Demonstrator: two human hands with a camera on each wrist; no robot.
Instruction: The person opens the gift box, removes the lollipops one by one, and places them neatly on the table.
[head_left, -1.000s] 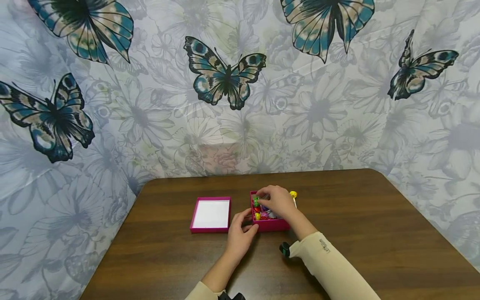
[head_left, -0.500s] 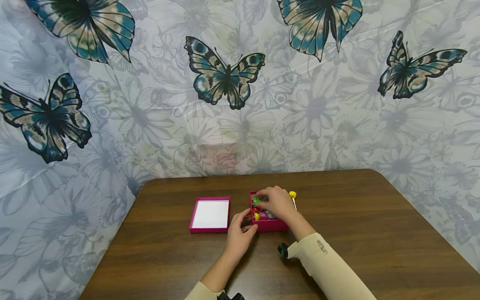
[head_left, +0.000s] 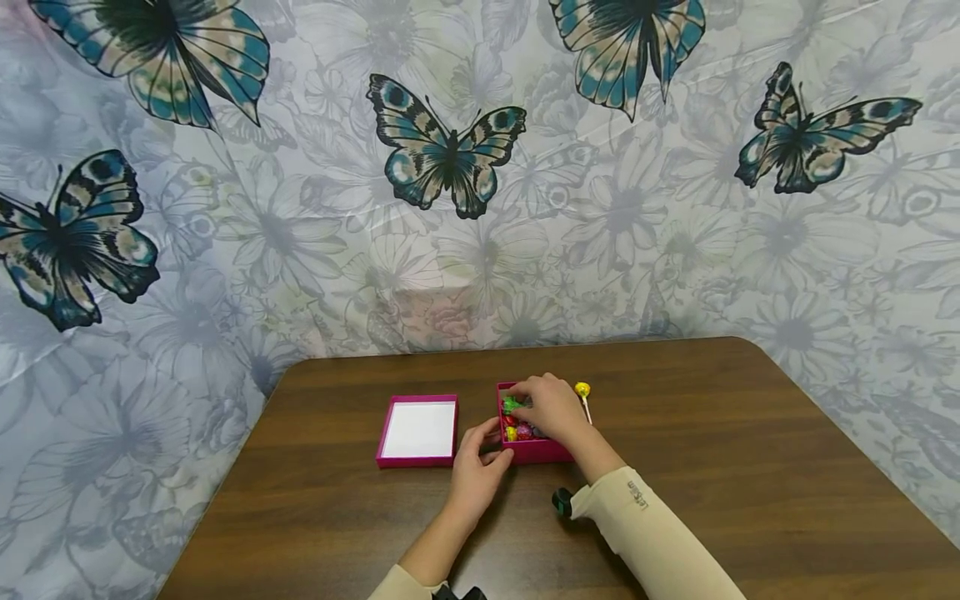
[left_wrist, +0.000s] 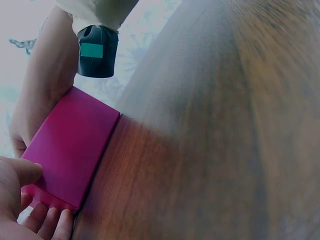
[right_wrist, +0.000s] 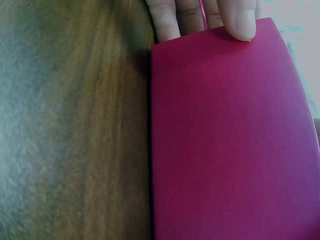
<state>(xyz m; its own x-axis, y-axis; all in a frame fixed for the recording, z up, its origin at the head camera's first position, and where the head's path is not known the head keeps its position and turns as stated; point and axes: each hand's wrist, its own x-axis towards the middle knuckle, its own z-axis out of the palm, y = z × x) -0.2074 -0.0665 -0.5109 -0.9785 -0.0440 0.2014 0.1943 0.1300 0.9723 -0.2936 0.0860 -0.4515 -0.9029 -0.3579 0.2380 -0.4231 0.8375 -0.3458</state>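
A magenta box (head_left: 538, 452) of brightly wrapped candies (head_left: 523, 432) stands on the table. My left hand (head_left: 474, 479) grips its near left corner, thumb on the front wall and fingers along the left side, as the left wrist view also shows. Over the box reaches my right hand (head_left: 553, 408), its thumb and fingertips around a green-wrapped candy (head_left: 512, 405) in the left part. That hand covers much of the contents. In the right wrist view, the front wall (right_wrist: 225, 130) fills the frame, with left-hand fingers at its top edge.
A magenta lid (head_left: 417, 429) with a white inside lies open side up, left of the box. Just beyond the box's right side is a yellow lollipop (head_left: 582, 390) on a white stick. The wooden table (head_left: 337, 517) backs onto butterfly-patterned cloth.
My right fingertips and the green candy have shifted only slightly within the box. The left hand keeps its grip on the corner. The head view has turned a little.
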